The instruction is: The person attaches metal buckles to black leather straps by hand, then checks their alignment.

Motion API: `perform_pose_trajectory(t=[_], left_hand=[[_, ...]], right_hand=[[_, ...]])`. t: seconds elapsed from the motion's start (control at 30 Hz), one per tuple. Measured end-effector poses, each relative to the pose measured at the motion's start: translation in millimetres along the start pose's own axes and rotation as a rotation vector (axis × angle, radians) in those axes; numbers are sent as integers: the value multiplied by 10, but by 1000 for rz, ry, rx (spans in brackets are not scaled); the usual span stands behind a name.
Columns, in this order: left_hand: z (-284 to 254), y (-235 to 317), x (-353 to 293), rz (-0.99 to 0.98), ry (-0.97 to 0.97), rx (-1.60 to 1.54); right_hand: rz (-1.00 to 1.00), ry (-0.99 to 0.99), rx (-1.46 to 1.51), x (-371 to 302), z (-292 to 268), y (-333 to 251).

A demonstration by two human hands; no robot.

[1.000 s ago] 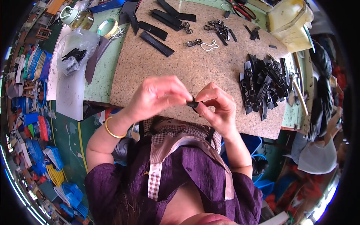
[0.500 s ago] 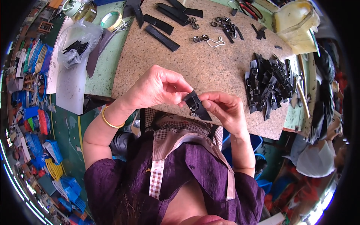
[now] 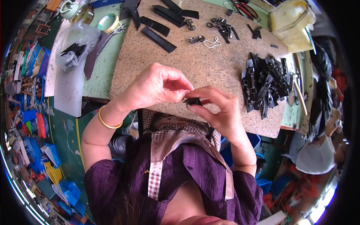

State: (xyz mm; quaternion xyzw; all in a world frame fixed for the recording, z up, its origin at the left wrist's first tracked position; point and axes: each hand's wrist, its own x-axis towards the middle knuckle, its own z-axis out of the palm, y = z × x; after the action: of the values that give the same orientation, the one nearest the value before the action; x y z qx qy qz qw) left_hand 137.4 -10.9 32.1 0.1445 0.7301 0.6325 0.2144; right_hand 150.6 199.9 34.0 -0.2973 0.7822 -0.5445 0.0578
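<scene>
Strap piece (image 3: 193,101) is way more tucked in now than half a second ago, when it stuck out flat between my hands; now only a small black bit shows, held just above the near edge of the speckled board (image 3: 210,71). My left hand (image 3: 157,88) is curled with fingertips pinched on it, and my right hand (image 3: 217,108) cups and grips it from below. Looks like the fold's pretty much closed, and the black pile (image 3: 264,82) sits off to my right.
</scene>
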Motion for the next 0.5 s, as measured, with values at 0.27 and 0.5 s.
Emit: perform_pose_trajectory(t=[0.27,0.5], left_hand=[[72,145,153,338,-53,359],[363,-24,-2,169,-217,-92]], right_hand=[[-138,64,-440,-29,-81,4],[425,465,787,182,-257,205]])
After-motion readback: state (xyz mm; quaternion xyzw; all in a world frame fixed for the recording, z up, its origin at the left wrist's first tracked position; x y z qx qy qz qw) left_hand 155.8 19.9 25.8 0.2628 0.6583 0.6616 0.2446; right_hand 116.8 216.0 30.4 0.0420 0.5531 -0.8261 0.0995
